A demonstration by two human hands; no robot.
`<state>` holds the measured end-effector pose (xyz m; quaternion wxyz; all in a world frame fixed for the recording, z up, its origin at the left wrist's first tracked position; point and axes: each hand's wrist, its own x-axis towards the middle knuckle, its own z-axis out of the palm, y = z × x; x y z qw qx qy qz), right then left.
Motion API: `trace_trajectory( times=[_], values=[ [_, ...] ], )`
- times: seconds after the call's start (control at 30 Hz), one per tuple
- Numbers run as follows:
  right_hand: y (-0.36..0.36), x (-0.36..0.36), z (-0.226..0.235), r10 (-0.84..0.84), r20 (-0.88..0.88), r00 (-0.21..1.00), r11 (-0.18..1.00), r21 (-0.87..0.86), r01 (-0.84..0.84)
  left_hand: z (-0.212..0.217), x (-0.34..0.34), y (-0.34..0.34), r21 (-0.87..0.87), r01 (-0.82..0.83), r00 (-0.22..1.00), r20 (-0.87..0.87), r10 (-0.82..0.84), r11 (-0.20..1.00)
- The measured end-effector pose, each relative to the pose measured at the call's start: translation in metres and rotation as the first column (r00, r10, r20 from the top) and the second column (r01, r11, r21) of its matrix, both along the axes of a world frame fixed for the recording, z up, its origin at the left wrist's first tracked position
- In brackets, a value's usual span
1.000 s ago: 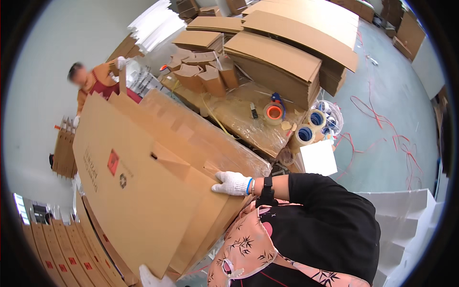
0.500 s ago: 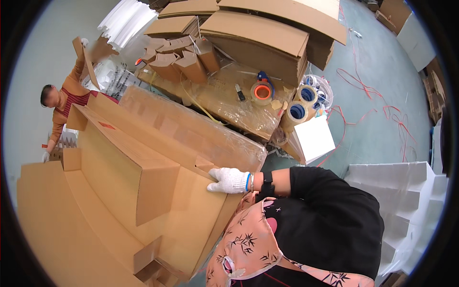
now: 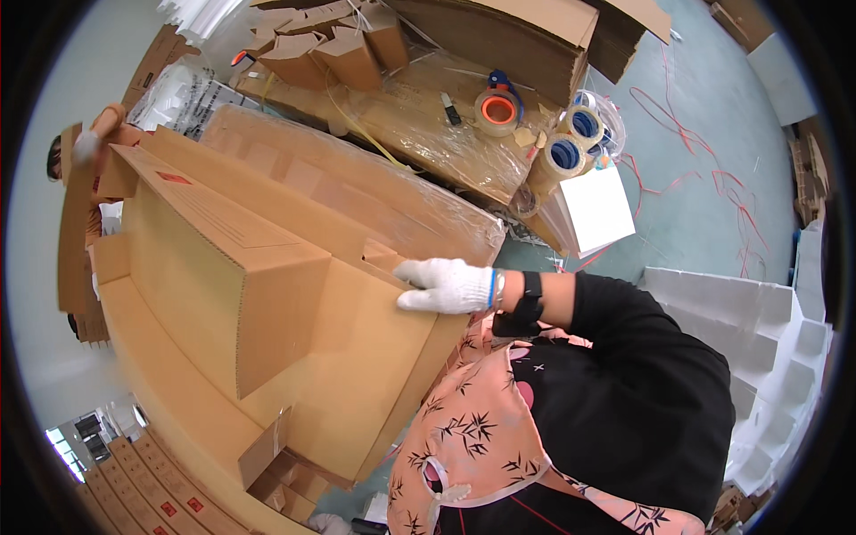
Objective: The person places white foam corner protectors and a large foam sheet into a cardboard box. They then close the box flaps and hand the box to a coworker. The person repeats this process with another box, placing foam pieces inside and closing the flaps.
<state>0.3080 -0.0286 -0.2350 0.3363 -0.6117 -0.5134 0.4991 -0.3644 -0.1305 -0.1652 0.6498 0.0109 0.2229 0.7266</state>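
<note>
A large open cardboard box (image 3: 357, 374) lies before me, its inside showing and a folded flap (image 3: 281, 321) standing up across it. My right hand (image 3: 446, 285), in a white knitted glove, grips the box's near edge, with its thumb apart from the fingers on the inner side. Small cardboard dividers (image 3: 290, 486) show at the box's lower corner. At the lower rim a pale gloved shape, seemingly my left hand (image 3: 330, 524), is mostly cut off beside a dark object; its fingers cannot be made out.
A plastic-wrapped carton (image 3: 357, 196) lies behind the box. Farther off are a tape dispenser (image 3: 497, 109), a knife (image 3: 450, 109), tape rolls (image 3: 564, 155) and folded cartons (image 3: 348, 58). A co-worker's gloved hand (image 3: 86, 147) holds a cardboard piece at left. White foam trays (image 3: 758, 339) stand at right.
The view has shifted, showing stacked cartons at lower left. My right hand stays on the box edge. The co-worker's cardboard piece has come down beside the box's far end.
</note>
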Motion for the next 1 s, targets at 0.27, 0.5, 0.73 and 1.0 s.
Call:
trace_trajectory(
  times=[0.27, 0.5, 0.73, 1.0],
  values=[
    [-0.144, 0.134, -0.067, -0.185, 0.877, 0.444, 0.915, -0.011, 0.402, -0.038, 0.203, 0.055, -0.163, 0.327, 0.260, -0.931, -0.255, 0.931],
    [-0.191, 0.158, -0.136, 0.190, 0.908, 0.373, 0.818, -0.356, 0.451, -0.056, 0.298, 0.084, -0.094, 0.121, -0.187, -0.980, -0.070, 0.988],
    [-0.143, 0.144, -0.080, -0.094, 0.899, 0.427, 0.925, -0.079, 0.371, -0.060, 0.313, 0.104, -0.181, 0.173, -0.511, -0.857, -0.069, 0.968],
    [0.113, 0.117, -0.009, -0.652, 0.108, 0.751, 0.741, 0.302, 0.600, -0.056, 0.319, 0.112, -0.196, 0.198, -0.673, -0.739, -0.012, 0.960]
  ],
)
